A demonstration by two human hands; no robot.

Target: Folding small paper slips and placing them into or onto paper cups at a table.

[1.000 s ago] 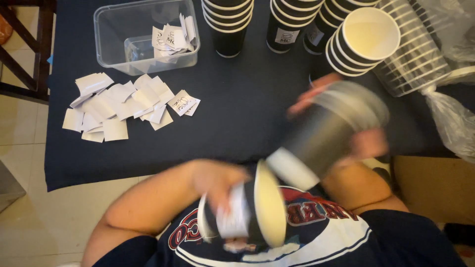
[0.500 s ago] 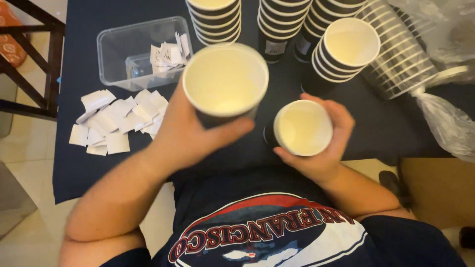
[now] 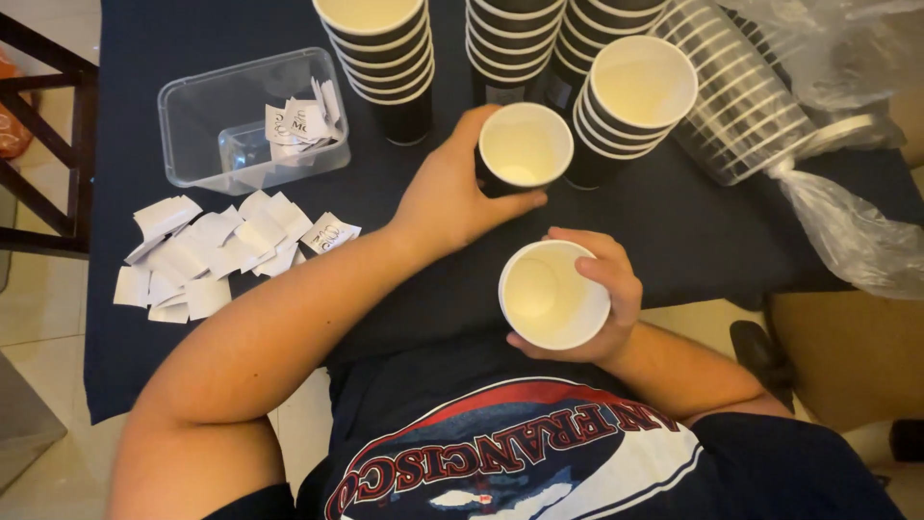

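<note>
Head view: left hand [image 3: 448, 197] fingers wrap a cup [image 3: 525, 149] standing on the surface [image 3: 241, 385] beside stacks [image 3: 380, 58]; right hand [image 3: 602, 289] fingers clasp a second cup [image 3: 551, 294], tilted mouth-up, clear of the surface.

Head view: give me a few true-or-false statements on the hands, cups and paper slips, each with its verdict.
1. The left hand grips a black paper cup standing on the table. True.
2. The right hand is empty. False: it holds a second cup.
3. The clear plastic tub holds some paper slips. True.
4. The loose slips lie by the right hand. False: they lie beyond the left forearm.
</note>
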